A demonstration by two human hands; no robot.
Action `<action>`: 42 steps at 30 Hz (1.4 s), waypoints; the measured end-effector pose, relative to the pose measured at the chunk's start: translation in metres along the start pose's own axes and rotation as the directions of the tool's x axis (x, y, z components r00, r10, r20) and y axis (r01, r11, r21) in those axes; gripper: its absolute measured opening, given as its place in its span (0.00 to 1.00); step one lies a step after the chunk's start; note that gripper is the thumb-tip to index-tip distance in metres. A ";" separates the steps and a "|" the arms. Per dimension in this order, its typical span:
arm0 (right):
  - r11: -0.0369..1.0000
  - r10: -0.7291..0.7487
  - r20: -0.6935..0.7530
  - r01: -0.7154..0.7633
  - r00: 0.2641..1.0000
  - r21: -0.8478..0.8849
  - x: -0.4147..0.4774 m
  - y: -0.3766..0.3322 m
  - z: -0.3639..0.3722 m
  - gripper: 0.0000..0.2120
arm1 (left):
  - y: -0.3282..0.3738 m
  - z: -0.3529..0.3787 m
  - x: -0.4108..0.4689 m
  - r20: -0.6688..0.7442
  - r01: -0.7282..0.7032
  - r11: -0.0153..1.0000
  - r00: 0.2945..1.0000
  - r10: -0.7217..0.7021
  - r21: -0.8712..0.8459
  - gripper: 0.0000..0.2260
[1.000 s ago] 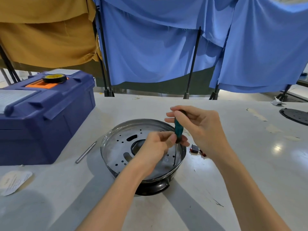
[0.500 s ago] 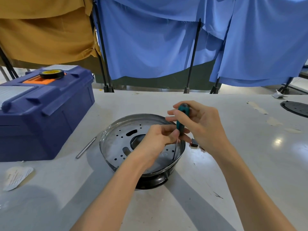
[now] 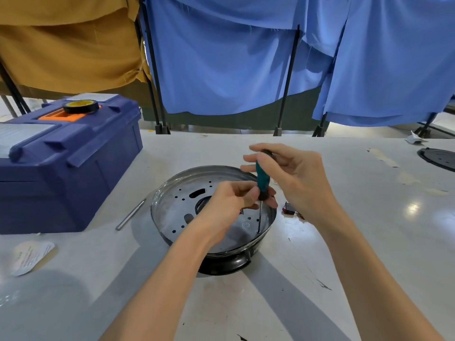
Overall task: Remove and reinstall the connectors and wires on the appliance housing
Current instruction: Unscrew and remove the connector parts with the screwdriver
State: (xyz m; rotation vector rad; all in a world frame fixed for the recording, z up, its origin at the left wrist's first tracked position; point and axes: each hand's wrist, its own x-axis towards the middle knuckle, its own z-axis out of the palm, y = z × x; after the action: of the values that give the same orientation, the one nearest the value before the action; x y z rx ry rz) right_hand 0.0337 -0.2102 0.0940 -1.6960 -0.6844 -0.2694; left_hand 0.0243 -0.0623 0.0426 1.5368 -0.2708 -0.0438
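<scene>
Right hand (image 3: 296, 179) grips the green screwdriver (image 3: 262, 179) up top, left hand (image 3: 227, 205) pinches its lower end, tip down inside the round metal housing (image 3: 172, 214) sitting mid-table (image 3: 369, 242).

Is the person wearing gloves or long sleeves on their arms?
No gloves. The left hand and the right hand are bare. The forearms are bare too, right to the picture's edge. No sleeves, watch, rings or bracelets show.

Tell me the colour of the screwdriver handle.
The screwdriver handle is teal green, black at its lower end; the head view shows it.
</scene>
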 end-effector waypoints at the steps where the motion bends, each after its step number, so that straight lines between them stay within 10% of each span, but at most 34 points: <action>1: 1.000 -0.018 -0.020 0.018 1.000 -0.018 0.000 0.000 0.002 0.09 | 0.000 -0.002 0.000 0.002 0.006 1.000 1.000 -0.006 0.007 0.10; 10: 0.914 -0.144 -0.441 -0.052 0.886 -0.402 -0.003 0.005 0.020 0.14 | 0.009 0.010 0.001 0.048 0.004 0.991 0.999 -0.010 0.131 0.10; 16: 0.999 0.033 0.018 -0.033 0.999 0.008 -0.003 0.000 -0.004 0.10 | 0.001 0.001 0.002 0.109 -0.012 0.999 0.994 0.007 0.048 0.09; 23: 0.963 -0.069 -0.374 -0.035 0.925 -0.266 -0.006 0.008 0.021 0.15 | -0.001 0.004 0.003 0.052 -0.041 0.997 0.998 0.045 -0.072 0.06; 29: 0.979 0.090 0.069 -0.101 0.994 0.176 -0.005 0.007 0.001 0.13 | -0.003 -0.001 0.002 0.087 -0.017 0.991 0.996 0.029 -0.134 0.11; 38: 0.988 -0.019 -0.367 -0.039 0.930 -0.149 -0.006 0.016 0.034 0.10 | -0.002 0.004 0.006 0.030 0.015 0.991 0.999 -0.011 -0.130 0.09; 42: 0.990 0.141 -0.137 -0.139 0.981 0.027 0.004 0.006 0.016 0.12 | -0.001 -0.004 0.006 0.105 0.050 0.985 0.994 -0.033 -0.165 0.08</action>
State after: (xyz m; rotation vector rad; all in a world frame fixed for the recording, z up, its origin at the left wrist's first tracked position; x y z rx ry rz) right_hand 0.0376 -0.1947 0.0878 -1.6831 -0.4615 -0.2778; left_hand 0.0310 -0.0594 0.0424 1.3748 -0.3084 -0.1748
